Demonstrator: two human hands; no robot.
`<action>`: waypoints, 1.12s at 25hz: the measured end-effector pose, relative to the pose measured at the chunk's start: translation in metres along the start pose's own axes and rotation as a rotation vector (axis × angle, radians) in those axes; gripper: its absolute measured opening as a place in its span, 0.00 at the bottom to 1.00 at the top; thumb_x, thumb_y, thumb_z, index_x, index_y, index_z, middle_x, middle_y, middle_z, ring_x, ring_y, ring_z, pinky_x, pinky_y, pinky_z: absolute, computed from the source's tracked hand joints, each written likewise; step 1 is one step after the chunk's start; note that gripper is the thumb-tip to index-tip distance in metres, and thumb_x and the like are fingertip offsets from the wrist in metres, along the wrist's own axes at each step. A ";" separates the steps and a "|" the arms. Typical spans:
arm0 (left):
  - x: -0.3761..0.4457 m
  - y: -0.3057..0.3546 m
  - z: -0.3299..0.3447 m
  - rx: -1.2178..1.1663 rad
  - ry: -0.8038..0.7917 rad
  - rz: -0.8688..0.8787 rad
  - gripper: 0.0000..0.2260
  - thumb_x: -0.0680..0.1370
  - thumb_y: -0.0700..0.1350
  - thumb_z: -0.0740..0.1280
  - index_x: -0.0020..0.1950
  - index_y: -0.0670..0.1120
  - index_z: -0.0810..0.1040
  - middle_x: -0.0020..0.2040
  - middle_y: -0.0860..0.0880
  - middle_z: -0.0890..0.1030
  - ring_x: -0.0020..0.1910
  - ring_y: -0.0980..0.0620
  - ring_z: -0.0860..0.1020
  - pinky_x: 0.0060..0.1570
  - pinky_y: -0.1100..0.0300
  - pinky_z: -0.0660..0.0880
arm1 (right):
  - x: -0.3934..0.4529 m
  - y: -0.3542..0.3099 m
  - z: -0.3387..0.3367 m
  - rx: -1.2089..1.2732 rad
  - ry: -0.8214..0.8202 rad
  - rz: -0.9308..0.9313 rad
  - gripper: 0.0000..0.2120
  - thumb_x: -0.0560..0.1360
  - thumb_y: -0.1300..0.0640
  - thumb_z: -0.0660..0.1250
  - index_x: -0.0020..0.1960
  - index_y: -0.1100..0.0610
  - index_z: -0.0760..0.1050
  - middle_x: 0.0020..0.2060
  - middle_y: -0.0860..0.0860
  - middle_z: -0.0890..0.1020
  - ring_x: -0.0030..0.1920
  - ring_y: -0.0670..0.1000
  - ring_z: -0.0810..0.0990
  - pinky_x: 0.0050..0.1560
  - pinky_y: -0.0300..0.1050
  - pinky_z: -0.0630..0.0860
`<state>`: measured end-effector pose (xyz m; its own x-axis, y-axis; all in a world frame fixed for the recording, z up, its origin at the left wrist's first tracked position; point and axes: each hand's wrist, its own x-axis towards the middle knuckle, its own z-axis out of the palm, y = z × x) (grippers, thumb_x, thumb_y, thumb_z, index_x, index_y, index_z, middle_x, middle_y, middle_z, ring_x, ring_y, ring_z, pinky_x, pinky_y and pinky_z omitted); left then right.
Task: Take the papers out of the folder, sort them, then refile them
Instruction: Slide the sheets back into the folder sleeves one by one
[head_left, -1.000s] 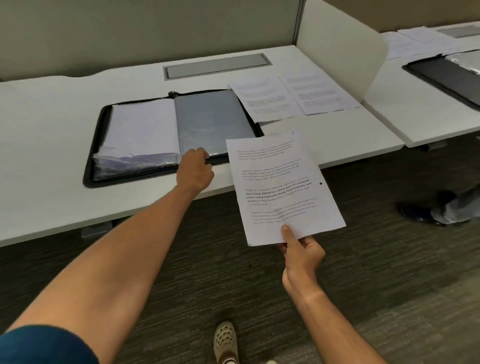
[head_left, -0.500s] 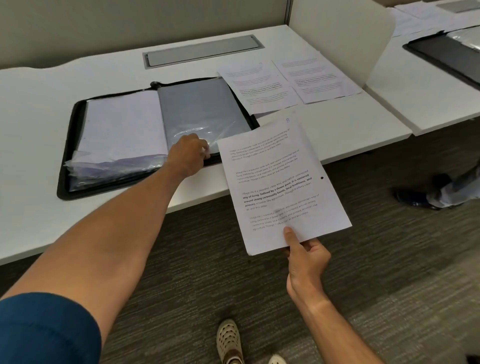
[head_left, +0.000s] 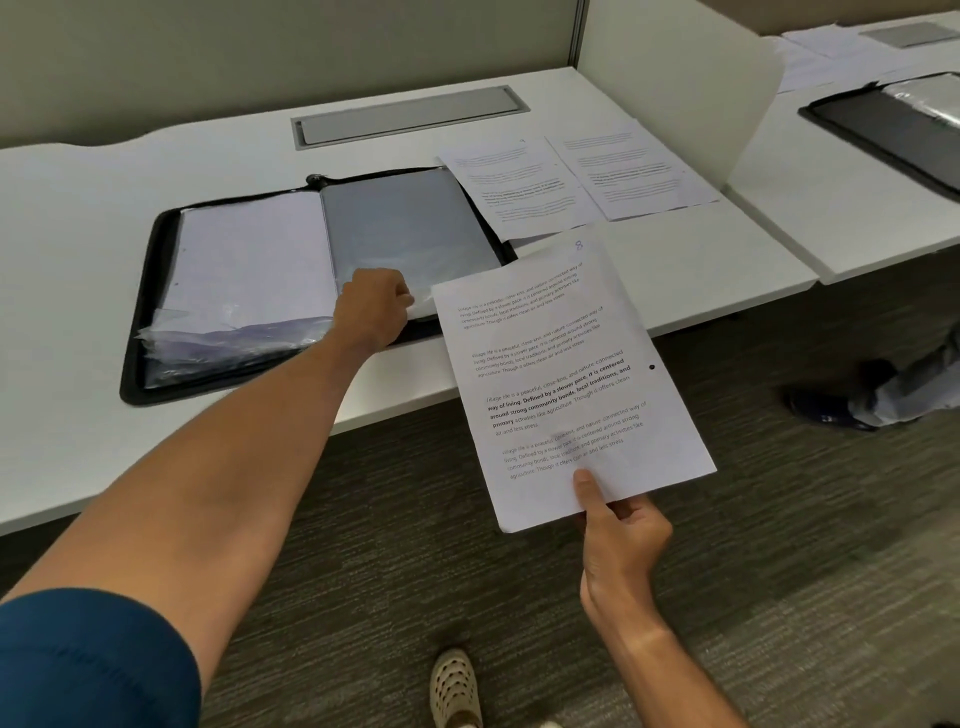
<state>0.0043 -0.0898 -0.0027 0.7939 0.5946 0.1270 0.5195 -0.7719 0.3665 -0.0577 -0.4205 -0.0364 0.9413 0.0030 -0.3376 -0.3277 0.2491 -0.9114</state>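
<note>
Right hand (head_left: 621, 540) pinches white printed sheet (head_left: 566, 384) just right of open black zip folder (head_left: 150, 291) on counter; left hand (head_left: 376, 306) pinches clear sleeve corner (head_left: 418, 306)—lift it wide, slide sheet in square.

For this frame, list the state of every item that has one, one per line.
folder: unzipped, lying open flat on the desk.
clear sleeve: near edge pinched by the left hand.
sheet marked 8: out of the folder, held in the air by the right hand.
two loose sheets: lying flat on the desk, right of the folder.
second folder: open on the neighbouring desk.
</note>
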 end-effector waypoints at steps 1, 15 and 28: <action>0.001 0.000 -0.002 -0.069 0.015 -0.041 0.05 0.78 0.39 0.67 0.49 0.39 0.82 0.50 0.41 0.82 0.50 0.41 0.80 0.52 0.50 0.77 | -0.003 -0.001 -0.001 -0.003 -0.005 -0.007 0.15 0.72 0.68 0.73 0.49 0.49 0.80 0.43 0.44 0.86 0.47 0.43 0.85 0.42 0.34 0.80; -0.006 0.010 -0.021 -0.178 0.114 -0.185 0.06 0.78 0.41 0.68 0.48 0.42 0.85 0.48 0.44 0.83 0.48 0.43 0.81 0.47 0.55 0.76 | -0.037 0.009 0.024 -0.132 -0.075 -0.039 0.12 0.74 0.65 0.72 0.51 0.50 0.79 0.45 0.47 0.85 0.46 0.41 0.85 0.43 0.35 0.81; -0.010 0.006 -0.020 -0.041 0.150 0.022 0.07 0.78 0.41 0.68 0.44 0.39 0.84 0.43 0.43 0.83 0.38 0.46 0.78 0.40 0.57 0.70 | -0.068 0.035 0.077 -0.289 -0.236 0.016 0.17 0.76 0.63 0.71 0.56 0.43 0.76 0.54 0.45 0.83 0.56 0.45 0.82 0.49 0.33 0.80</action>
<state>-0.0071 -0.0960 0.0163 0.7474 0.6066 0.2709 0.4862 -0.7773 0.3993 -0.1268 -0.3377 -0.0278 0.9178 0.2364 -0.3189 -0.3198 -0.0358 -0.9468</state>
